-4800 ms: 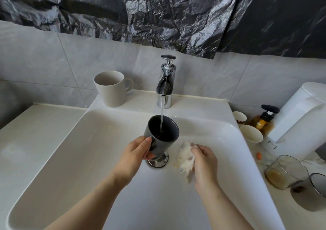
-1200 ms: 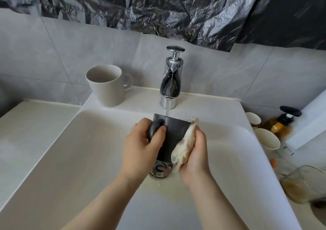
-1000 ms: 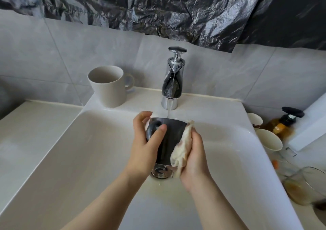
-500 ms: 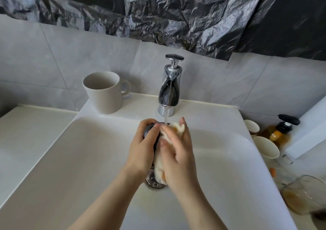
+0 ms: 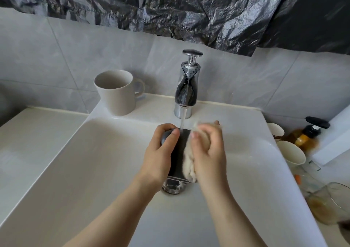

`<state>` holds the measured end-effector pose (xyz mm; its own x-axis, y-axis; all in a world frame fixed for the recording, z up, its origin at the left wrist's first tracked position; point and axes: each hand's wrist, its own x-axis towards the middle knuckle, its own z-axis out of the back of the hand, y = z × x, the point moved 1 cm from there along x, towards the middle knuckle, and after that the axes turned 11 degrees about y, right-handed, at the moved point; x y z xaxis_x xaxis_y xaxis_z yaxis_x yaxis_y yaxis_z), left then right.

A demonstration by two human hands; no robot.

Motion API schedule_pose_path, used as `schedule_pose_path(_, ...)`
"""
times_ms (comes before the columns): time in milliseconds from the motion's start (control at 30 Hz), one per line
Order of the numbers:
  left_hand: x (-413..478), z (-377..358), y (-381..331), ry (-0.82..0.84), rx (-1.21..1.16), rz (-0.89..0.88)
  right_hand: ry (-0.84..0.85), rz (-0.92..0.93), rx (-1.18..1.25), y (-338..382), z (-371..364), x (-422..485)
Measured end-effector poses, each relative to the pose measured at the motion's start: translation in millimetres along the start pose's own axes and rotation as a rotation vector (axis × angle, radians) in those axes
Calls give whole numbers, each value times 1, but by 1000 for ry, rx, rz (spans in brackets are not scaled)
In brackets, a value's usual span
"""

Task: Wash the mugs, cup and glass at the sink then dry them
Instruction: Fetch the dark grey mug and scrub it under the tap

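Over the white sink [image 5: 94, 161] my left hand [image 5: 161, 155] grips a dark grey mug [image 5: 179, 152] by its handle side, under the running chrome tap [image 5: 186, 93]. My right hand [image 5: 210, 152] presses a beige cloth [image 5: 191, 159] against the mug's right side. Water falls onto the mug's top. A beige mug [image 5: 116, 93] stands upright on the sink ledge at the back left. To the right of the sink stand two small pale cups [image 5: 290, 153] [image 5: 275, 130]. A glass [image 5: 329, 205] with brown residue is at the right edge.
The chrome drain [image 5: 173, 187] lies just below the held mug. An amber soap bottle [image 5: 307, 135] with a black pump stands at the right, beside a white object. Crinkled black plastic covers the wall above the grey tiles.
My right hand with the cloth has slid from the mug's front back to its right side. The left hand keeps its grip on the mug under the stream.
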<state>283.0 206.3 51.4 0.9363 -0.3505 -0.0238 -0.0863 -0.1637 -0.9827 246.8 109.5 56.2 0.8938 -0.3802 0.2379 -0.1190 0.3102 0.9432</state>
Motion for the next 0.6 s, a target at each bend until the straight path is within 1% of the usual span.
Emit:
schedule_pose_path(67,1,0,0,-29,-61,11,-19,61,-232,-3,-8,-10)
schedule_pose_path(133,1,-1,1,-40,-96,20,-101,110,-430,0,-13,-15)
schedule_pose_path(200,0,-1,5,-60,-72,13,-128,125,-525,5,-12,-12)
schedule_pose_path(233,0,-2,7,-76,-51,-3,-79,90,-533,7,-11,-11)
schedule_pose_path(333,0,0,9,-116,20,-72,153,-55,-449,0,-16,-14)
schedule_pose_path(367,0,0,9,-121,33,-83,202,-61,-404,0,-17,-16)
schedule_pose_path(433,-1,2,9,-103,65,-99,222,-64,-300,-4,-18,-12)
schedule_pose_path(533,-2,1,7,-88,93,-80,163,-247,22,-13,-6,5)
schedule_pose_path(567,-2,2,6,-98,86,-85,158,-268,77,-17,-3,5)
schedule_pose_path(600,0,3,4,-119,69,-93,180,-234,70,-15,-3,1)
